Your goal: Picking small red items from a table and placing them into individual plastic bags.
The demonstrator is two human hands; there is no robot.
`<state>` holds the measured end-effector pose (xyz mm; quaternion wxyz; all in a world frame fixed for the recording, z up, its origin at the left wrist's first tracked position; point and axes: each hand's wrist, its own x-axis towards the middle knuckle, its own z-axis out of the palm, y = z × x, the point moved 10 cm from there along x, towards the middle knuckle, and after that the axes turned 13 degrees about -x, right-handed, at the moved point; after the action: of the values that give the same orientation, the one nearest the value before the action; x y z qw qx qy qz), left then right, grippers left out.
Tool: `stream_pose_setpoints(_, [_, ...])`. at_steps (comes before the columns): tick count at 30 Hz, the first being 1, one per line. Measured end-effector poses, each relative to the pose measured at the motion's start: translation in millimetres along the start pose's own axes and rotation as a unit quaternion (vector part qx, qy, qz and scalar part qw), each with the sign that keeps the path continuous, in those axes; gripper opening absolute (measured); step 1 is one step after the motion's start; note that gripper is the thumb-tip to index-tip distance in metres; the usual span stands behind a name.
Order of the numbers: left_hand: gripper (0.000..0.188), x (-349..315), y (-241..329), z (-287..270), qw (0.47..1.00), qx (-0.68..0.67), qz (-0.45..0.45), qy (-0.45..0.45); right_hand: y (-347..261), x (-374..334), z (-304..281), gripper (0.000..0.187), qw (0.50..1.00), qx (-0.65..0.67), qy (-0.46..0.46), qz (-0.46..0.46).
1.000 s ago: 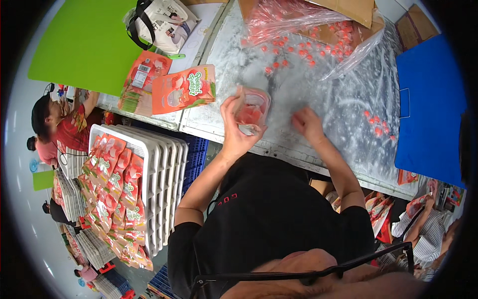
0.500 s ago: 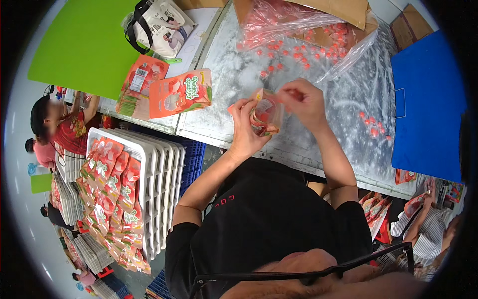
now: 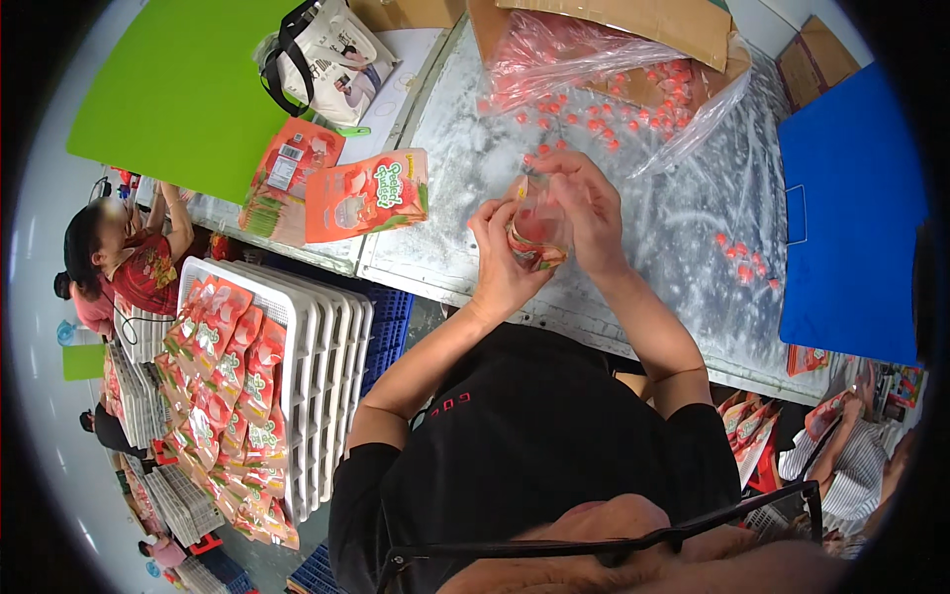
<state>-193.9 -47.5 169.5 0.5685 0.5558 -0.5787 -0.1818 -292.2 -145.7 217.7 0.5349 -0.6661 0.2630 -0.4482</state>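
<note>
My left hand (image 3: 500, 247) is closed around a red-and-clear pouch (image 3: 541, 226), held upright above the near edge of the metal table. At the pouch's upper right, my right hand (image 3: 591, 213) has its fingers curled against the opening; what they hold, if anything, is hidden. Beyond the hands, small red round pieces (image 3: 596, 125) lie scattered on the table, spilling from a clear plastic liner (image 3: 534, 57) in a cardboard box (image 3: 633, 28). A smaller group of red pieces (image 3: 744, 267) lies at the right.
Flat printed pouches (image 3: 366, 196) lie in stacks left of my hands. A white tote bag (image 3: 332, 64) stands behind them, beside a green panel (image 3: 178, 94). A blue panel (image 3: 846, 218) borders the right. Stacked white crates (image 3: 322, 376) carry filled pouches at the lower left; co-workers sit beyond.
My right hand has moved left and closer, from beside the pouch to its opening. The pouch and my left hand have shifted slightly right. The view has tilted a little.
</note>
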Motion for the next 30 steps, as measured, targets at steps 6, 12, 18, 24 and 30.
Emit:
stream_pose_setpoints(6, [0.109, -0.8, -6.5, -6.1, 0.998, -0.014, -0.021, 0.056, -43.4, 2.3, 7.2, 0.024, 0.989, -0.096, -0.037, -0.106])
stream_pose_setpoints(12, [0.121, -23.1, -36.9, -20.5, 0.994, -0.078, -0.002, 0.075, -52.0, -32.2, 61.8, 0.022, 0.784, -0.536, -0.208, -0.234])
stream_pose_setpoints(18, [0.125, -4.5, -32.8, -64.4, 0.996, 0.01, -0.046, -0.079, -6.6, -47.6, 68.7, 0.02, 0.731, -0.526, -0.389, -0.193])
stream_pose_setpoints(24, [0.1, -10.8, -52.6, -30.4, 0.937, -0.194, -0.179, -0.23, -20.8, -55.6, 87.6, 0.018, 0.729, -0.471, -0.462, -0.181])
stream_pose_setpoints(30, [0.07, -14.2, -51.1, -27.1, 0.955, -0.174, -0.175, -0.163, 23.9, -63.4, 102.3, 0.02, 0.644, -0.508, -0.561, -0.108])
